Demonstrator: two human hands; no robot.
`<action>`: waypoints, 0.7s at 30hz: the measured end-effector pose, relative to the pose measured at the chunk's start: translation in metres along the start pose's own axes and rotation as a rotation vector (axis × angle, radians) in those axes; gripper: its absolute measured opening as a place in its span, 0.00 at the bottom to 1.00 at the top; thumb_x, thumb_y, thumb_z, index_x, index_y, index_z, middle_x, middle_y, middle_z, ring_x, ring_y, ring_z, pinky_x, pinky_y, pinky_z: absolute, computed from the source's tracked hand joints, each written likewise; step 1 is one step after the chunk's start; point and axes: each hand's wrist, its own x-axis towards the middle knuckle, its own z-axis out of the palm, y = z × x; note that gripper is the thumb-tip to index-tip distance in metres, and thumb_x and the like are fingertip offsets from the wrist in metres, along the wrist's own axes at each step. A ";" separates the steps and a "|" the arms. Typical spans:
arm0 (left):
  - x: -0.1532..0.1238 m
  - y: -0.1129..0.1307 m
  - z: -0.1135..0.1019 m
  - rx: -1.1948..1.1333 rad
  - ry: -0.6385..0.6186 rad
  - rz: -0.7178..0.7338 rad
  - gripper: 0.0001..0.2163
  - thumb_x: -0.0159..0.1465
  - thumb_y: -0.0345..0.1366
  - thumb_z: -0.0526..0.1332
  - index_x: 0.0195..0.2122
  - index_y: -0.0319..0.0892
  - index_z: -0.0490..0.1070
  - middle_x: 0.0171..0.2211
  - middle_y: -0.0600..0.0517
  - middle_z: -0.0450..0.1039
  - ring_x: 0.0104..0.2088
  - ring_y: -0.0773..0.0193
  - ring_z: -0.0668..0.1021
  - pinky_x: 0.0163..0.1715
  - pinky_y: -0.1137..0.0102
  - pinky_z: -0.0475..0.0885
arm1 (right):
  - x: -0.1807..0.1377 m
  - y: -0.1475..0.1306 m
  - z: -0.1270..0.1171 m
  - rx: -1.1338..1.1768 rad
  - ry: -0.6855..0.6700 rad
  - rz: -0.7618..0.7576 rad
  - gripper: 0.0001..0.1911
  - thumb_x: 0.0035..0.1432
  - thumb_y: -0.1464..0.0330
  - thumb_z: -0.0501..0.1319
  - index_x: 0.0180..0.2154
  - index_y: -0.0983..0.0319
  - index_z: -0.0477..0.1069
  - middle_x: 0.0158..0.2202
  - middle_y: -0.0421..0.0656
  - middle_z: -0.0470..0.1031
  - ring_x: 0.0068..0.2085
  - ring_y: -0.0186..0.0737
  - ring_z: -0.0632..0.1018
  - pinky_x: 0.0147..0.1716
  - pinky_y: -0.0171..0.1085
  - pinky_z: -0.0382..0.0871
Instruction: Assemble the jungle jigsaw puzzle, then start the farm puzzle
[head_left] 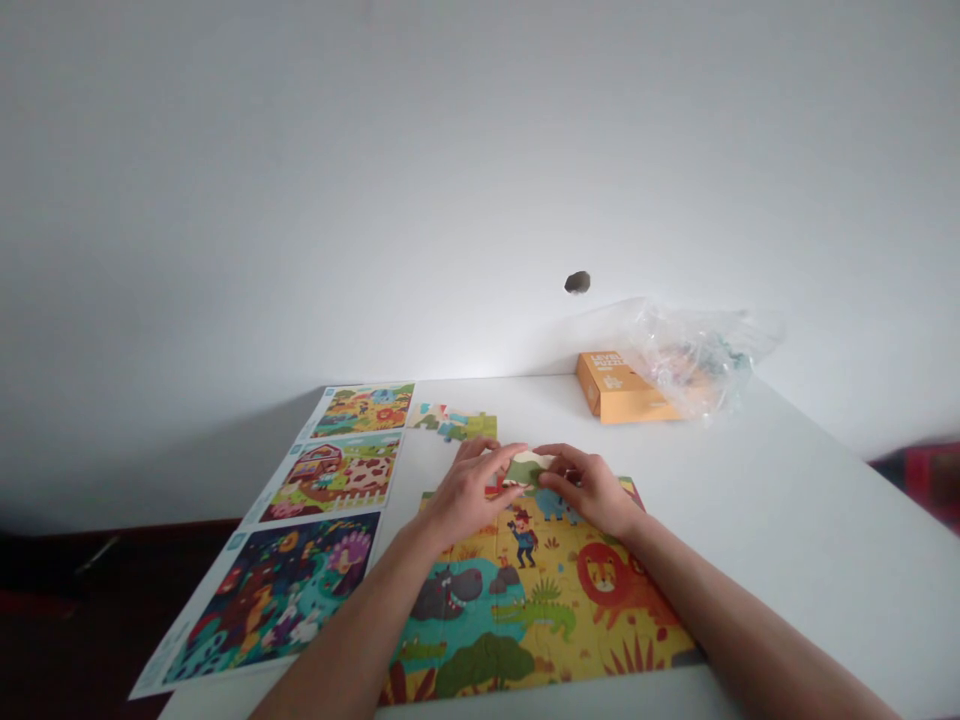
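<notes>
A green and cream jigsaw puzzle piece (526, 467) is pinched between my two hands above the far edge of the puzzle. My left hand (472, 490) grips its left side with thumb and fingers, and my right hand (589, 487) holds its right side. Beneath them lies a mostly joined jigsaw puzzle (540, 600) with a lion, a hippo, crocodiles and an explorer. My hands hide part of its upper edge. Several loose puzzle pieces (472, 426) lie beyond my left hand.
A reference sheet (255, 520) with three pictures lies along the table's left side. Toward the back right stands an orange puzzle box (630, 395), with a clear plastic bag (697, 355) on it. A white wall (375, 200) with a small hole rises behind the white table (810, 560).
</notes>
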 end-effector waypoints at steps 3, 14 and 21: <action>0.001 -0.013 -0.004 -0.010 0.280 -0.171 0.13 0.63 0.38 0.62 0.49 0.45 0.69 0.34 0.51 0.75 0.44 0.58 0.78 0.51 0.61 0.71 | 0.001 0.006 -0.003 0.001 0.091 0.006 0.17 0.62 0.60 0.58 0.50 0.59 0.71 0.30 0.40 0.76 0.28 0.36 0.73 0.30 0.35 0.66; 0.001 -0.038 -0.013 -0.138 0.651 -0.526 0.11 0.63 0.39 0.60 0.45 0.42 0.68 0.41 0.48 0.78 0.35 0.62 0.81 0.39 0.68 0.75 | 0.003 0.014 -0.019 -0.024 0.502 0.055 0.14 0.60 0.60 0.57 0.41 0.63 0.73 0.22 0.39 0.72 0.21 0.33 0.68 0.22 0.32 0.61; 0.002 -0.038 -0.014 -0.157 0.673 -0.579 0.10 0.63 0.37 0.58 0.44 0.42 0.69 0.42 0.48 0.78 0.38 0.61 0.81 0.40 0.69 0.74 | 0.002 0.017 -0.038 -0.011 0.820 0.059 0.11 0.59 0.63 0.58 0.38 0.63 0.73 0.19 0.36 0.67 0.20 0.32 0.66 0.21 0.31 0.58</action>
